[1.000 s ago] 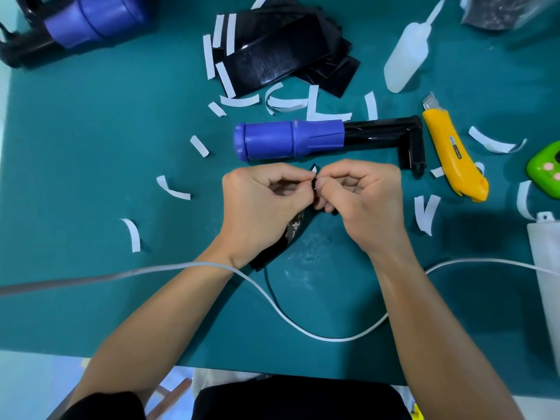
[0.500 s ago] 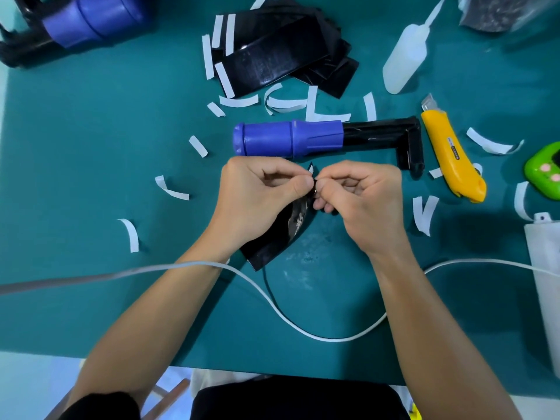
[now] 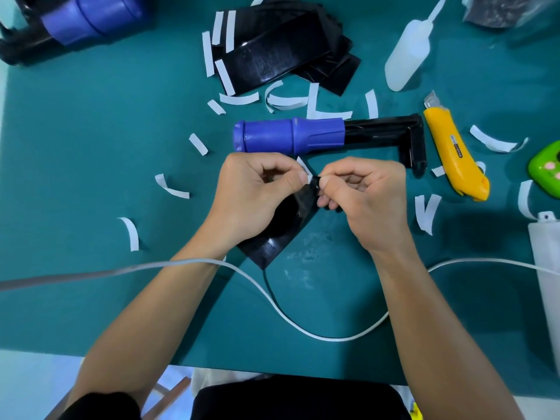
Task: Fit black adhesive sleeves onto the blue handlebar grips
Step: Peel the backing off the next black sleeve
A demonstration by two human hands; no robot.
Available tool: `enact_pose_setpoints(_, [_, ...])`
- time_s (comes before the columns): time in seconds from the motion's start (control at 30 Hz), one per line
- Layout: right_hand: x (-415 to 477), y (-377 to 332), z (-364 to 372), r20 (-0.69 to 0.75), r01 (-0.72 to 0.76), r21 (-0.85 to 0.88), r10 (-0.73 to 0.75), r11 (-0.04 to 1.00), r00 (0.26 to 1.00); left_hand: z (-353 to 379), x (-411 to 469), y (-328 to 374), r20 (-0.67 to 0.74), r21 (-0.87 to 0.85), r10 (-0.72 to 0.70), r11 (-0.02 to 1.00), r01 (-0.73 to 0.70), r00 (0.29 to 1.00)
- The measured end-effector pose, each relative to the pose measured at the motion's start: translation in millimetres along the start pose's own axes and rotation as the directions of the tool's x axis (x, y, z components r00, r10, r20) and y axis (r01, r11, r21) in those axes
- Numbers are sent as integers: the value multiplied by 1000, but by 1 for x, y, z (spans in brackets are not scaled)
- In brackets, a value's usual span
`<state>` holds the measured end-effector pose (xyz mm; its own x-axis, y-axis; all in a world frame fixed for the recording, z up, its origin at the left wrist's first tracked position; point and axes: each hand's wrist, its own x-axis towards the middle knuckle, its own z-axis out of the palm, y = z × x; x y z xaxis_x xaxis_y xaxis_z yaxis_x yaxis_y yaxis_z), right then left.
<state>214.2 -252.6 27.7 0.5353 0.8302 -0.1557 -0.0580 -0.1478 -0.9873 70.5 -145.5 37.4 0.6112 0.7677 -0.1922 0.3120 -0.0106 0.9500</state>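
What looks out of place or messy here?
Peeled white liner strips litter the green mat around the blue grip. The yellow utility knife lies with its blade seemingly extended. A whitish smear marks the mat beside the black sleeve, pinched by the right hand; the left hand pinches its liner tab.

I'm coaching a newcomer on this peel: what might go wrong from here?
The white backing pinched by the left hand is a small tab, so it may tear off short. The black sleeve, pinched at one corner by the right hand, trails loose; any exposed adhesive might fold onto itself or catch the paper scraps on the mat. The yellow utility knife lies nearby, blade showing.
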Motion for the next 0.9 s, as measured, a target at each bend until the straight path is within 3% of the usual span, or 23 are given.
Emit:
enact_pose_setpoints(0.13, [1,0,-1,-7,0,23,1,1000,1000,1,0,1,1,-32,-12,999,12,1000])
enact_pose_setpoints(0.23, [2,0,-2,-9,-10,85,10,996,1000,1,-4,3,-126,-77,28,996,-38,992])
enact_pose_setpoints(0.3, [2,-2,-3,28,-23,140,19,990,999,-1,-5,4,-189,99,151,986,-134,970])
enact_pose_setpoints(0.37, [2,-3,-4,85,-47,197,31,979,996,-3,-6,4,-96,269,256,937,-223,962])
enact_pose_setpoints(0.4, [2,-4,-4,107,-61,221,38,973,994,-2,-6,4,-46,278,244,934,-222,969])
enact_pose_setpoints(0.5, [3,-4,-3,129,-96,271,63,958,990,1,-8,2,-54,178,177,970,-165,983])
enact_pose_setpoints(0.67, [-1,-3,2,68,-57,99,50,993,996,-1,-8,3,-39,54,96,994,-94,995])
enact_pose_setpoints(0.8, [1,-5,-2,-6,-57,110,58,992,998,-6,-5,5,1,-170,-30,985,30,1000])
enact_pose_setpoints(0.9, [-2,-5,-1,7,-63,82,63,995,998,-9,-5,12,-30,-187,-81,980,74,996])
